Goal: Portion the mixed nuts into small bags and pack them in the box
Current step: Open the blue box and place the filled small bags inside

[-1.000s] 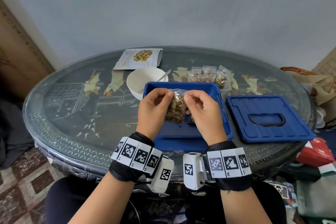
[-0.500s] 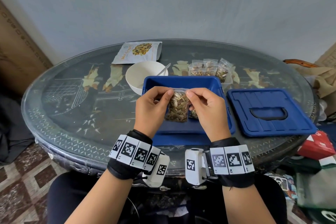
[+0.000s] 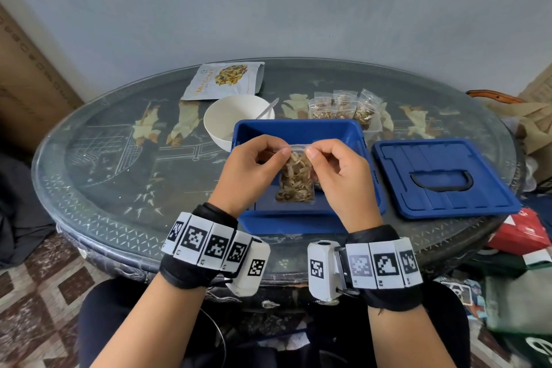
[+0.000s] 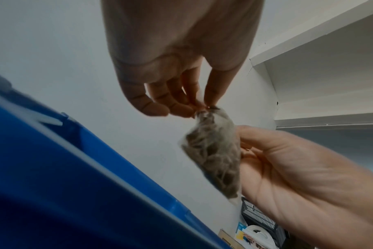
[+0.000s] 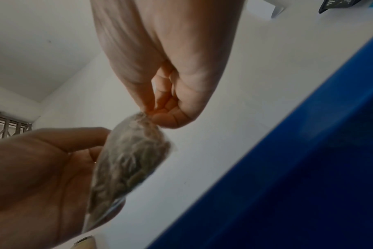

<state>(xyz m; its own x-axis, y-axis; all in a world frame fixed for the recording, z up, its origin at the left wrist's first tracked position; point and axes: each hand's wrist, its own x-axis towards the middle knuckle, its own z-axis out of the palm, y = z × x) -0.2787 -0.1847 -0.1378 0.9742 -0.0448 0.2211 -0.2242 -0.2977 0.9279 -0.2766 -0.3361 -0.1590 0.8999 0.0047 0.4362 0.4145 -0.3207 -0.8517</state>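
A lived-in home room — an oval, glass-topped table [image 3: 98, 176] with inlaid figures, patterned floor tiles [image 3: 38, 302], bags [image 3: 516, 233] heaped alongside, plain painted wall [image 3: 298, 3].

Second bag [image 3: 318, 184] in box mostly hidden behind right hand [image 3: 343, 179].

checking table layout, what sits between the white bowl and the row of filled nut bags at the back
In the head view, only a spoon leaning out of the white bowl, then bare tabletop up to the filled nut bags.
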